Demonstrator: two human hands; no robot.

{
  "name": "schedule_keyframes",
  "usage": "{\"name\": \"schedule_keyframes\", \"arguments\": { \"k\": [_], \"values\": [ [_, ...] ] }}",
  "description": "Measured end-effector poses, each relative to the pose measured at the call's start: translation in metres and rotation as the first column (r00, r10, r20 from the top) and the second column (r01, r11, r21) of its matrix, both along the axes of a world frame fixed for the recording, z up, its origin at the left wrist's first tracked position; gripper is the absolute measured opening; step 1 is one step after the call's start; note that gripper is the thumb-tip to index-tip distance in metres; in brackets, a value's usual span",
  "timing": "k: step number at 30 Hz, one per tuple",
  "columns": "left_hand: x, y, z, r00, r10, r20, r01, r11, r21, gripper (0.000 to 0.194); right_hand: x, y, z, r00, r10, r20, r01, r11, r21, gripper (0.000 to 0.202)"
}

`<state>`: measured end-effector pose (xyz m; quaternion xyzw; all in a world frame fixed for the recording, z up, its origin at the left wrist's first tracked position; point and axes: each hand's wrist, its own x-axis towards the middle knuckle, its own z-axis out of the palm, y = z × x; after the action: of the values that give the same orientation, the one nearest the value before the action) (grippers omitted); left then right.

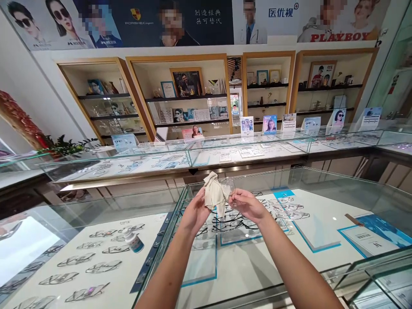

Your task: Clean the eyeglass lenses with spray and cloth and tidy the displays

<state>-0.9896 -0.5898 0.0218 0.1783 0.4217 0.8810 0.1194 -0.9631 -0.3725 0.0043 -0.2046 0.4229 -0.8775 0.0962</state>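
Both hands are raised above the glass display counter, close together. My left hand [200, 211] is closed around a cream-coloured cloth [214, 195], which drapes down from the fingers. Beside it, my right hand [248, 205] pinches the edge of a pair of eyeglasses [229, 185]. One clear lens shows to the right of the cloth. The other side of the glasses is hidden behind or within the cloth. Below the hands, rows of dark-framed glasses [228, 225] lie inside the case.
A small white bottle with a blue label [133, 240] stands on the left counter, among several glasses frames [75, 259]. Blue-edged cards [317, 231] lie in the right case. Another glass counter [154, 165] runs across behind, below wall shelves [180, 101].
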Motion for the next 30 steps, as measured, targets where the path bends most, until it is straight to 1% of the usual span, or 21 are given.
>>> {"name": "schedule_keyframes", "arguments": {
  "k": [2,3,6,7,12,16,19,23,26,30],
  "values": [
    [-0.002,-0.002,-0.007,0.997,-0.069,0.031,0.067,0.996,0.058,0.063,0.000,-0.001,0.000,1.000,-0.002,-0.007,0.002,0.999,0.034,0.031],
    [-0.002,-0.004,-0.011,0.995,-0.090,0.039,0.088,0.994,0.062,0.065,0.000,-0.002,0.000,1.000,-0.004,-0.010,0.005,0.999,0.049,0.032],
    [-0.002,-0.011,-0.019,0.994,-0.097,0.046,0.097,0.995,0.009,0.076,0.001,-0.004,-0.001,1.000,-0.011,-0.022,0.012,0.996,0.083,0.031],
    [-0.001,-0.013,-0.021,0.995,-0.092,0.047,0.092,0.996,-0.009,0.077,0.002,-0.005,-0.001,1.000,-0.011,-0.025,0.013,0.995,0.095,0.031],
    [0.004,-0.011,-0.023,0.996,-0.088,0.023,0.089,0.995,-0.049,0.064,0.005,-0.010,-0.002,1.000,-0.011,-0.028,0.015,0.989,0.147,0.030],
    [0.008,-0.005,-0.022,0.999,-0.016,0.038,0.019,0.997,-0.075,0.059,0.006,-0.014,0.000,0.999,-0.019,-0.030,0.024,0.984,0.176,0.031],
    [0.008,-0.002,-0.023,0.998,0.040,0.050,-0.036,0.995,-0.093,0.059,0.007,-0.016,-0.001,0.999,-0.048,-0.021,0.051,0.979,0.196,0.032],
    [0.006,-0.001,-0.027,0.994,0.105,0.037,-0.100,0.988,-0.119,0.065,0.008,-0.020,-0.002,0.996,-0.086,-0.016,0.088,0.973,0.214,0.032],
    [0.005,-0.001,-0.028,0.991,0.133,0.021,-0.130,0.984,-0.120,0.069,0.010,-0.024,-0.002,0.996,-0.088,-0.020,0.090,0.967,0.239,0.032],
    [0.006,-0.001,-0.027,0.985,0.173,-0.003,-0.172,0.977,-0.129,0.063,0.011,-0.027,-0.002,0.997,-0.077,-0.026,0.081,0.961,0.264,0.033]
  ]
}}
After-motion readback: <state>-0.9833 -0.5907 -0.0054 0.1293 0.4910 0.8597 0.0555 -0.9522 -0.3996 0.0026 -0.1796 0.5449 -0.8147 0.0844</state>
